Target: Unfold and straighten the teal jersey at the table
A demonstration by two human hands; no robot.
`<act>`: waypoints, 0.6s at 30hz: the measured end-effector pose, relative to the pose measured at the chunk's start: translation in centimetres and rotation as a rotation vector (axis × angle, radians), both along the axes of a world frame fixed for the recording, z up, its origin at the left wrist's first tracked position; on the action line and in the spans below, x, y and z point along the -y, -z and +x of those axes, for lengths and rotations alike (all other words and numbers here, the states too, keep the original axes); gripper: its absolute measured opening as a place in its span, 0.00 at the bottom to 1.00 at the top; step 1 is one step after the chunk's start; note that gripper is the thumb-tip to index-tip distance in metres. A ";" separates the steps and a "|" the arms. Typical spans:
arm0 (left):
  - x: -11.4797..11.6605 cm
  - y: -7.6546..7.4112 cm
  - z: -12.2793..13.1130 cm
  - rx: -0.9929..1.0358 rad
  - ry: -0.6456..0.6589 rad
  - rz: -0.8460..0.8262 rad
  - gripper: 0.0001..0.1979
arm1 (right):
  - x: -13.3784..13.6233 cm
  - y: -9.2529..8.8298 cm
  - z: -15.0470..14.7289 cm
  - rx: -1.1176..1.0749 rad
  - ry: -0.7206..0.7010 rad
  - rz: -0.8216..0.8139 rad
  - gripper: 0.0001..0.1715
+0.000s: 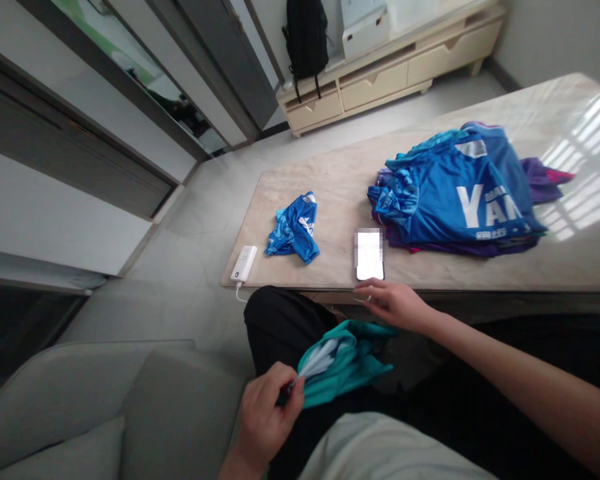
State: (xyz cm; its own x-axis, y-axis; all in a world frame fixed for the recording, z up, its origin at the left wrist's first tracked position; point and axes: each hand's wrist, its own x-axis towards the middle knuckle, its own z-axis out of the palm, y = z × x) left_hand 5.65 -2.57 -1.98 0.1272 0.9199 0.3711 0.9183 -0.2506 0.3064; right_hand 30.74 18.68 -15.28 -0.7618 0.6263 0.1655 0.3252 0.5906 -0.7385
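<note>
We are sitting at the marble table (330, 180) w/ a teal garment (347, 363) lying on our lap, below the table edge. Our left hand (267, 407) is pinching the near end of it, thumb and fingers clenched on the white and teal folds. Our right hand (395, 305) is resting at the far end, fingers mostly straight and loose, touching the cloth's top edge; it is not gripping anything we can see, and it is hovering just under the phone (369, 255), which is lying at the table edge w/ its screen lit. We are judging that the step in hand is gathering or folding this garment, approx. halfway: it is bunched, not yet flat or neat. The next move is probably asking the right hand to close on the far end, so both ends are being held and the cloth can be pulled straight. The garment's long axis is running from lower left to upper right, the gathered white part pointing toward our left hand. On the table a small folded blue jersey (294, 230) is lying near a white power bank (244, 263), and a pile of blue and purple jerseys (460, 193) is sitting further right, well apart from our hands.
</note>
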 end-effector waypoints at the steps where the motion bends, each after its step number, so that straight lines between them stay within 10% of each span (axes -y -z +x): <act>1: 0.2 0.0 0.1 0.003 -0.001 -0.014 0.07 | -0.7 0.1 0.4 -0.013 0.108 -0.004 0.22; 7: 0.5 0.8 1.3 0.038 0.034 -0.061 0.08 | -3.1 1.7 1.4 0.069 0.375 -0.133 0.26; 18: -0.1 0.2 2.0 0.038 0.046 -0.081 0.07 | -1.0 -0.2 1.0 -0.163 0.165 -0.299 0.21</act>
